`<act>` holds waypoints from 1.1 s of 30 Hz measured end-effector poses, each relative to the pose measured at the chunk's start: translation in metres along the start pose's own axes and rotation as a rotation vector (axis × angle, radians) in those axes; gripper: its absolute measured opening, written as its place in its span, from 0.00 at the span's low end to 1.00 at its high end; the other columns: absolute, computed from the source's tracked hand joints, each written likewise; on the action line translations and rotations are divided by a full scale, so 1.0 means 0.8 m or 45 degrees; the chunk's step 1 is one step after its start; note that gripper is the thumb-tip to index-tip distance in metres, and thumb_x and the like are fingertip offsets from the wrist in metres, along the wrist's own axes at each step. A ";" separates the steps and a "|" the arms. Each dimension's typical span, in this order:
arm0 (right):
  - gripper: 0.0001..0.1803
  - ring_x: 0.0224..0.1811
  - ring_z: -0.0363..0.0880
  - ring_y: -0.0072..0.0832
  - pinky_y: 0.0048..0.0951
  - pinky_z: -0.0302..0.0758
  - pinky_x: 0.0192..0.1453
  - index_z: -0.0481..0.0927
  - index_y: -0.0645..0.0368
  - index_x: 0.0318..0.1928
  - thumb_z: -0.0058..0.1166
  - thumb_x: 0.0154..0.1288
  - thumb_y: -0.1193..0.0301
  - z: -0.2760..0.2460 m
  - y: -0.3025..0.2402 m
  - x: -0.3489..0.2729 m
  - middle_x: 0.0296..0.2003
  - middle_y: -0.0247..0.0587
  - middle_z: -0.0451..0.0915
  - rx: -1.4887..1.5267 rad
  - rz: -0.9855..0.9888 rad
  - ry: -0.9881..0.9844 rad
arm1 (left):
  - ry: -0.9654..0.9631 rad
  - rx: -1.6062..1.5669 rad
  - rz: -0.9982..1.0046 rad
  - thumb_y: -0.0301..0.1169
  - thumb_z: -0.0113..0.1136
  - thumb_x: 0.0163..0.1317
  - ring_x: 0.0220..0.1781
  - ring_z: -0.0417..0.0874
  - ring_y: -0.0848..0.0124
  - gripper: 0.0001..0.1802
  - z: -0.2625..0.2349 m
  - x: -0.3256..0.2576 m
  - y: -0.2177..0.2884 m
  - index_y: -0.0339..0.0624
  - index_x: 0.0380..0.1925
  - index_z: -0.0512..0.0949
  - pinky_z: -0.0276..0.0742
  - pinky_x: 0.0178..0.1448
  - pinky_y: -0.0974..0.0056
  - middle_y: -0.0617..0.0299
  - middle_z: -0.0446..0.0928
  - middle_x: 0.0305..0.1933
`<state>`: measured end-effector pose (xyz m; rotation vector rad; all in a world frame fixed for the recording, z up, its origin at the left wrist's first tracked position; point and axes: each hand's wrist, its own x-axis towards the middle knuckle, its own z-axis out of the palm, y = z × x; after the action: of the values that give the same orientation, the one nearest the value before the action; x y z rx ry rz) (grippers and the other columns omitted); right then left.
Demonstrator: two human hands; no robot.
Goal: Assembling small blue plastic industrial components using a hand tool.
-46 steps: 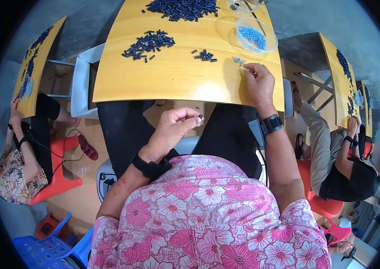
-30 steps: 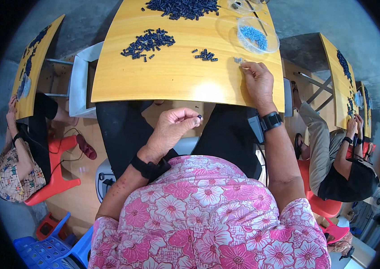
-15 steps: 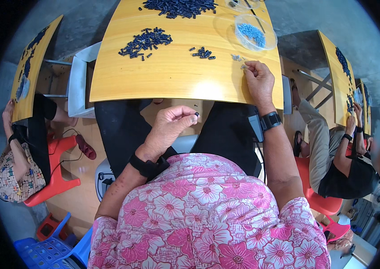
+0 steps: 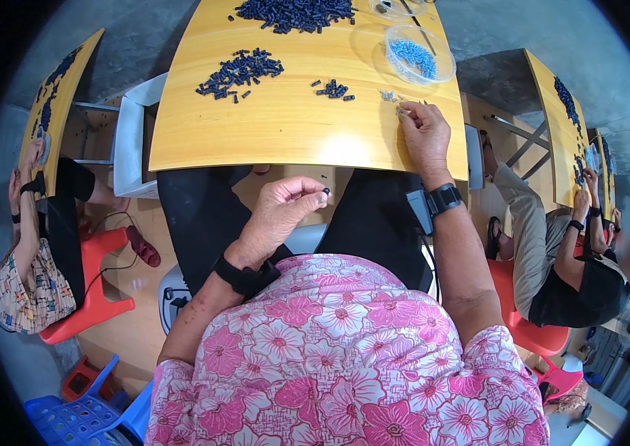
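Note:
My left hand (image 4: 285, 210) is closed in front of the table's near edge, over my lap. Between thumb and forefinger it pinches a small black cylindrical part (image 4: 326, 191). Over the right side of the table my right hand (image 4: 426, 134) pinches a tiny pale piece (image 4: 401, 111), mostly covered by the fingertips. Just beyond those fingers lies a little cluster of clear-grey pieces (image 4: 389, 96). Several black parts (image 4: 335, 90) lie in a small group left of it, and a larger pile of black parts (image 4: 240, 72) is farther left.
At the table's far end lies a big black pile (image 4: 296, 13). A clear round tub (image 4: 450, 73) with light blue pieces stands at the right, another clear tub (image 4: 397, 9) behind it. A white box (image 4: 128, 141) is beside the table. People work at tables on both sides.
My right hand has shifted slightly left with its fingertips still pinched. My left hand stays put. The person at the left has brought a hand onto their table.

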<state>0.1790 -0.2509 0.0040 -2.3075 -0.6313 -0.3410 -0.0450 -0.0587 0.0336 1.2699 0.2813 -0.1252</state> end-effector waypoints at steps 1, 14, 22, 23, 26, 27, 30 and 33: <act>0.06 0.24 0.75 0.22 0.22 0.74 0.32 0.84 0.60 0.36 0.61 0.56 0.76 0.000 -0.002 0.000 0.25 0.38 0.76 0.008 0.008 0.010 | -0.001 0.000 0.000 0.28 0.59 0.63 0.40 0.78 0.78 0.08 0.000 0.000 0.000 0.35 0.40 0.79 0.76 0.49 0.72 0.64 0.79 0.38; 0.04 0.25 0.73 0.26 0.25 0.72 0.32 0.83 0.59 0.33 0.60 0.55 0.77 0.001 0.002 0.000 0.25 0.38 0.76 0.044 -0.094 0.012 | -0.005 0.014 -0.012 0.27 0.58 0.64 0.40 0.78 0.78 0.08 0.000 0.001 -0.002 0.34 0.40 0.79 0.76 0.49 0.72 0.63 0.79 0.38; 0.06 0.25 0.72 0.26 0.25 0.71 0.32 0.83 0.57 0.33 0.56 0.56 0.80 0.002 -0.005 -0.001 0.25 0.36 0.74 0.101 -0.095 -0.037 | -0.014 0.015 -0.001 0.27 0.58 0.64 0.40 0.79 0.78 0.08 -0.002 0.002 -0.004 0.35 0.40 0.79 0.76 0.49 0.72 0.63 0.79 0.38; 0.06 0.25 0.72 0.26 0.25 0.71 0.32 0.83 0.57 0.33 0.56 0.56 0.80 0.001 -0.006 -0.002 0.25 0.36 0.74 0.099 -0.095 -0.036 | -0.007 0.012 -0.008 0.27 0.58 0.64 0.40 0.79 0.78 0.08 -0.002 0.002 -0.003 0.35 0.40 0.79 0.76 0.49 0.72 0.63 0.79 0.38; 0.06 0.26 0.72 0.25 0.23 0.70 0.33 0.83 0.58 0.34 0.56 0.57 0.80 0.000 -0.011 -0.002 0.26 0.36 0.74 0.103 -0.061 -0.053 | 0.003 0.012 -0.008 0.27 0.58 0.64 0.40 0.79 0.78 0.08 -0.001 0.000 -0.003 0.34 0.40 0.79 0.76 0.49 0.72 0.63 0.79 0.38; 0.06 0.27 0.73 0.24 0.23 0.70 0.34 0.83 0.59 0.35 0.56 0.58 0.80 0.000 -0.011 -0.004 0.26 0.37 0.74 0.208 -0.002 -0.035 | -0.005 0.010 -0.004 0.27 0.58 0.64 0.40 0.79 0.78 0.08 -0.001 0.000 -0.004 0.34 0.40 0.79 0.76 0.49 0.72 0.63 0.79 0.38; 0.06 0.30 0.75 0.26 0.23 0.71 0.37 0.82 0.61 0.35 0.56 0.57 0.80 -0.002 -0.012 -0.005 0.27 0.37 0.75 0.359 0.113 -0.014 | -0.010 0.023 0.000 0.27 0.58 0.64 0.41 0.79 0.77 0.08 -0.002 0.003 -0.006 0.34 0.40 0.79 0.76 0.49 0.72 0.63 0.80 0.39; 0.06 0.32 0.76 0.28 0.24 0.72 0.38 0.82 0.62 0.36 0.56 0.56 0.80 -0.019 -0.020 -0.011 0.28 0.37 0.75 0.313 -0.011 0.020 | 0.032 -0.008 -0.003 0.28 0.58 0.64 0.40 0.79 0.77 0.09 -0.002 0.001 -0.008 0.34 0.40 0.79 0.76 0.49 0.72 0.63 0.80 0.39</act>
<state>0.1620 -0.2547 0.0206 -2.0665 -0.6380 -0.2693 -0.0459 -0.0588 0.0271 1.2653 0.3042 -0.1102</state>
